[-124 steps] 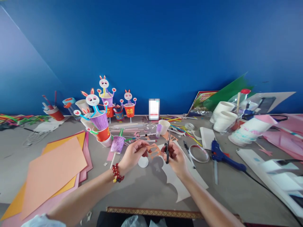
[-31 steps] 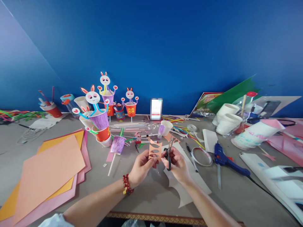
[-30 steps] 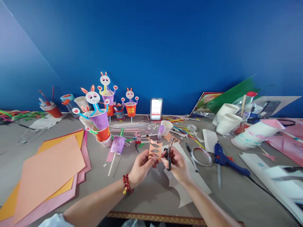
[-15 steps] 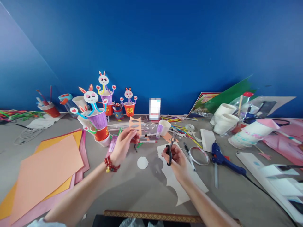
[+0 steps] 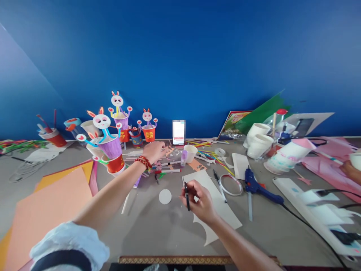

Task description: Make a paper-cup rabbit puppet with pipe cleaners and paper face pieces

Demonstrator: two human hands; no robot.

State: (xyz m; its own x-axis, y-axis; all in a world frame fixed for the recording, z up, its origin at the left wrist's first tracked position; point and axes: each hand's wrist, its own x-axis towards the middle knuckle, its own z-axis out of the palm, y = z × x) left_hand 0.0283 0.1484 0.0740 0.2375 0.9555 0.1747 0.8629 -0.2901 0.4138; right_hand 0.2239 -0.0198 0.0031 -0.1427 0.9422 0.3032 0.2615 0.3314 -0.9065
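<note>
My left hand (image 5: 154,150), with a red bead bracelet on the wrist, reaches far across the grey table and its fingers close on an orange paper cut-out (image 5: 168,150) that lies among the pens and straws. My right hand (image 5: 197,201) hovers nearer to me, above a white card sheet (image 5: 218,205), and grips a pair of small black scissors (image 5: 186,194) whose blades are together. A white paper disc (image 5: 165,196) lies on the table between my two arms.
Rabbit-faced paper cups (image 5: 108,139) stand at the back left, orange and pink paper sheets (image 5: 42,210) at front left. A blue glue gun (image 5: 258,186), a tape ring (image 5: 230,184) and white cups (image 5: 258,141) lie right. Another person's hand (image 5: 351,169) shows at far right.
My left hand has carried the orange cut-out away from the scissors and out to the far middle of the table. My right hand with the scissors has dropped a little and stayed near me.
</note>
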